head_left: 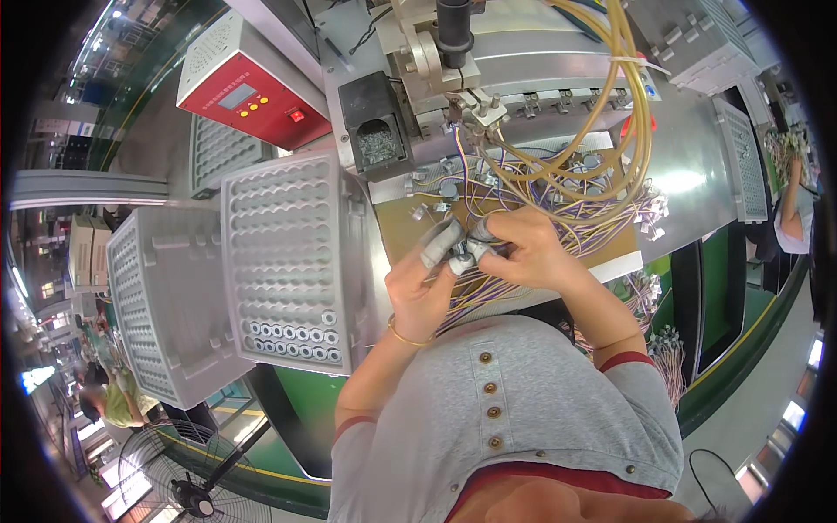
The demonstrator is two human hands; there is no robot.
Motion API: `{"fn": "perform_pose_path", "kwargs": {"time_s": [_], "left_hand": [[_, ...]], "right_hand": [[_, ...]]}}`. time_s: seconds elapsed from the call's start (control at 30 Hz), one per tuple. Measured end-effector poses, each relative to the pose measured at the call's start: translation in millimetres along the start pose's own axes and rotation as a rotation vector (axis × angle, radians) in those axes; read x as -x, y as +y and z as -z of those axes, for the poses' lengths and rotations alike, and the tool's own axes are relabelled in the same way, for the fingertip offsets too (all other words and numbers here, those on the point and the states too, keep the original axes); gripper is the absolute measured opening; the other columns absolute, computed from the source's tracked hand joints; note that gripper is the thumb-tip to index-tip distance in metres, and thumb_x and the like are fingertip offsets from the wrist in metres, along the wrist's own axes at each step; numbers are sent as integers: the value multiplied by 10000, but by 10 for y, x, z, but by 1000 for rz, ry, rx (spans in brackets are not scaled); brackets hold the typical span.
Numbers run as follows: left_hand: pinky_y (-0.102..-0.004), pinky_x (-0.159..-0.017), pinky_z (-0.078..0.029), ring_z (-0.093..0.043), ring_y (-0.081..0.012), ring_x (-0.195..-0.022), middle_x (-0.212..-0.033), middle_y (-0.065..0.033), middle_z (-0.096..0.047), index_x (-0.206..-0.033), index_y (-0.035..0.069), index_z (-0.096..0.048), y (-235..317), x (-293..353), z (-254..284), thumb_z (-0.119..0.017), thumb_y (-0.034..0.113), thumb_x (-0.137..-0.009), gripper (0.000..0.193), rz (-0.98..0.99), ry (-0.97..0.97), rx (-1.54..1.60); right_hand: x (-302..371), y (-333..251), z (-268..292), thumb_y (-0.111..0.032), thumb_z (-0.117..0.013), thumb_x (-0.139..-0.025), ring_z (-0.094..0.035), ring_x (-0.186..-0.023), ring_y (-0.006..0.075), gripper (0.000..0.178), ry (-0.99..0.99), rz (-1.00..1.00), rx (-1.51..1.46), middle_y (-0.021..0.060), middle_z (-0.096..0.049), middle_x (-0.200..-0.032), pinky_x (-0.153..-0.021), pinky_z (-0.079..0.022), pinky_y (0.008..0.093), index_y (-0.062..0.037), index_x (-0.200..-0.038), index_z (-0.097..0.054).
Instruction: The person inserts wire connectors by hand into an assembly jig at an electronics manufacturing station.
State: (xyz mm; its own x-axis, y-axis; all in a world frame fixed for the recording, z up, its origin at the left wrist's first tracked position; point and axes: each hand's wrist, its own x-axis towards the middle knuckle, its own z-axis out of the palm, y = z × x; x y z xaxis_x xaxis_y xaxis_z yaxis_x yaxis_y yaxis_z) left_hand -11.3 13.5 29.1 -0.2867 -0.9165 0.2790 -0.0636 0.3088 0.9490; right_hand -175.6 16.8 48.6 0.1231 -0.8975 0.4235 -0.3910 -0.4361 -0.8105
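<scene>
My left hand (422, 283) and my right hand (530, 250) meet over the near part of the bench, with grey-white covers on several fingertips. Pinched between both sets of fingertips is a small metal part (462, 250), mostly hidden by the fingers. Just beyond and to the right spreads a tangle of yellow, white and purple wires (602, 218), ending in small connectors. Small round metal pieces (449, 189) lie among the wires on the brown work surface (401, 228).
A grey moulded tray (283, 253) at left holds several ring-shaped parts in its near rows; another tray (161, 305) stands beside it. Behind are a red-fronted control box (261, 105), a black bin (377, 122) of small pieces and a clamping machine (475, 109) with amber tubing (647, 113).
</scene>
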Motion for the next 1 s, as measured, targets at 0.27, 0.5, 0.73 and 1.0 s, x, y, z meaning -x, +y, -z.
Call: {"fn": "perform_pose_path", "kwargs": {"time_s": [0.27, 0.5, 0.73, 1.0], "left_hand": [[-216, -540, -465, -566, -124, -690, -980, -113, -585, -932, -17, -595, -40, -27, 28, -569, -36, -754, 181, 514, 37, 590], [-231, -538, -456, -562, -157, -712, -1129, -103, -512, -1086, 8, -515, -64, -121, 20, -492, 67, -822, 271, 513, -33, 881], [-316, -683, -469, -535, -214, -907, -1170, -99, -476, -1239, 15, -371, -81, -99, -70, -495, 149, -838, 441, 415, -85, 991], [-280, -677, -464, -563, -193, -828, -1059, -104, -550, -1082, -8, -519, -295, -14, 233, -521, 97, -825, 277, 472, 92, 710]], "right_hand": [[37, 16, -60, -33, -561, -644, -403, -449, 55, 86, -177, -400, -318, 24, -436, -495, -404, -300, 259, -4, -630, -482], [14, 45, -92, -53, -543, -751, -532, -613, 43, 82, -82, -446, -413, 14, -554, -603, -509, -412, 192, 18, -792, -552], [-85, 64, 172, -105, -604, -723, -505, -587, 57, 163, 323, -648, -325, 5, -567, -646, -516, -411, 217, 0, -845, -581], [-214, 761, 318, -72, -508, -758, -410, -397, 64, 103, 852, -646, -534, -24, -391, -503, -343, -316, 213, -31, -664, -495]]}}
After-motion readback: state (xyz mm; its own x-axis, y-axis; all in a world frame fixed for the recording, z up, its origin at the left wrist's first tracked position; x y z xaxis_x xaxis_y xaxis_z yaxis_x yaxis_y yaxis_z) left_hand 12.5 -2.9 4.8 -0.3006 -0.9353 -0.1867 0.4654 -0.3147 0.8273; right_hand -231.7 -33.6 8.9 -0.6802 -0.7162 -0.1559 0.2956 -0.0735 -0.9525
